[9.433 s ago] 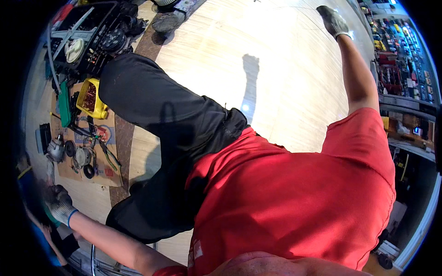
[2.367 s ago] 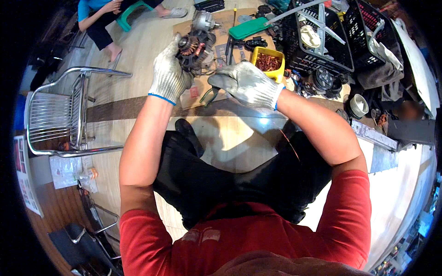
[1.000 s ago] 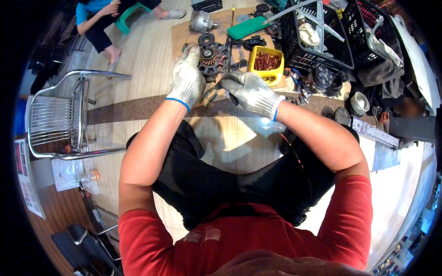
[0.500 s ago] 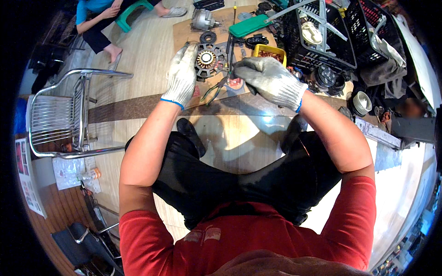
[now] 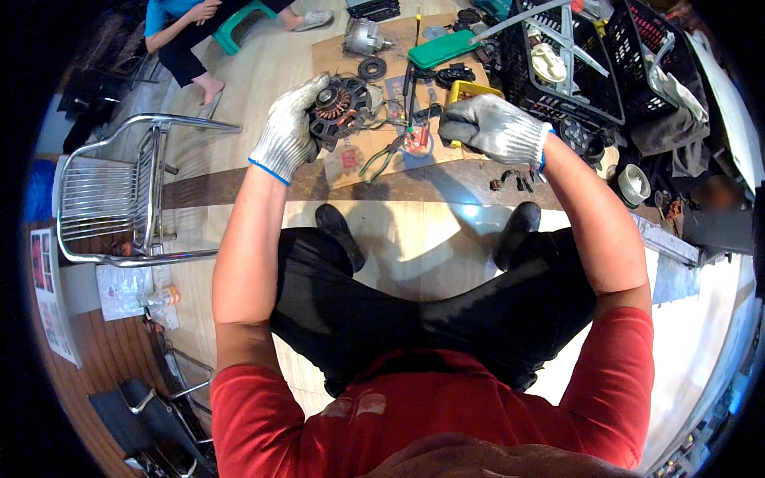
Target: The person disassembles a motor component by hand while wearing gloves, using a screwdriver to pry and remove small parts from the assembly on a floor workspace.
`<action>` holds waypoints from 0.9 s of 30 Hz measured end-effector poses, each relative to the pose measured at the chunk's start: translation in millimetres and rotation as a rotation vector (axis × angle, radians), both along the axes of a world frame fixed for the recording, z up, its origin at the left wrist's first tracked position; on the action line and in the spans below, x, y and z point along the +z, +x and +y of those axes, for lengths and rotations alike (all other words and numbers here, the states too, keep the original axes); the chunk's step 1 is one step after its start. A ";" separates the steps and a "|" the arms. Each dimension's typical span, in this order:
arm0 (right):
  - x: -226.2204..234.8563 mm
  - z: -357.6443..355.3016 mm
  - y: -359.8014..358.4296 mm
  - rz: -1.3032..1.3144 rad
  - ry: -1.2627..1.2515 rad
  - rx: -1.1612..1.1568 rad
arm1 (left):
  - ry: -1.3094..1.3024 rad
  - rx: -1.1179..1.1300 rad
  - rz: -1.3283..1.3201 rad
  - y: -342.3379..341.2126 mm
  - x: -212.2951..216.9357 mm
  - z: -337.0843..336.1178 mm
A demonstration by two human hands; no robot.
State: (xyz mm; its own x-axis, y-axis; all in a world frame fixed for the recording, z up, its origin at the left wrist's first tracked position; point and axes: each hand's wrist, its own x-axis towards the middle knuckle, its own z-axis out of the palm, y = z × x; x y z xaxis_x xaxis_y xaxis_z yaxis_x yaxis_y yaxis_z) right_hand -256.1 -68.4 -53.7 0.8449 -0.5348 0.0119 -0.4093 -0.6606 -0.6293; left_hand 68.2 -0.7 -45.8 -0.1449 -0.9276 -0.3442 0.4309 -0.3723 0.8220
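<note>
My left hand (image 5: 285, 131), in a white and grey work glove, grips a round dark motor part with copper windings (image 5: 341, 107) by its left side. The part is tilted, with a hub at its centre. My right hand (image 5: 498, 127), gloved the same way, is closed in front of a yellow bin (image 5: 470, 89); whatever its curled fingers hold, if anything, is hidden. On the cardboard (image 5: 339, 163) between my hands lie pliers with green handles (image 5: 382, 159) and a small red item (image 5: 416, 141).
Farther off lie a silver motor housing (image 5: 365, 37), a black ring (image 5: 371, 68) and a green stool-like piece (image 5: 443, 48). Black crates (image 5: 570, 92) stand at the right. A metal chair (image 5: 107, 191) is at left. Another person (image 5: 183, 40) sits at the upper left.
My left hand has moved slightly left and tilted the motor part, whose face is turned differently. My right hand has moved right, away from the part.
</note>
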 end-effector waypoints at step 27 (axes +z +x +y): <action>17.8 52.3 48.7 -0.175 0.783 -0.261 | -0.320 0.054 -0.452 -42.6 -54.1 -13.6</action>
State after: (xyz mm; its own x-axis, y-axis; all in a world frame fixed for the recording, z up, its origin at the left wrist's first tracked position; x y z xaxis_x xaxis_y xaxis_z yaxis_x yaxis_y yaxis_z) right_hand -207.4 -16.0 -35.9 0.7135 -0.6209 -0.3247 -0.3421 0.0956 -0.9348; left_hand 25.5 -14.2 -99.9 0.0023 -0.9982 -0.0605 0.0209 -0.0605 0.9980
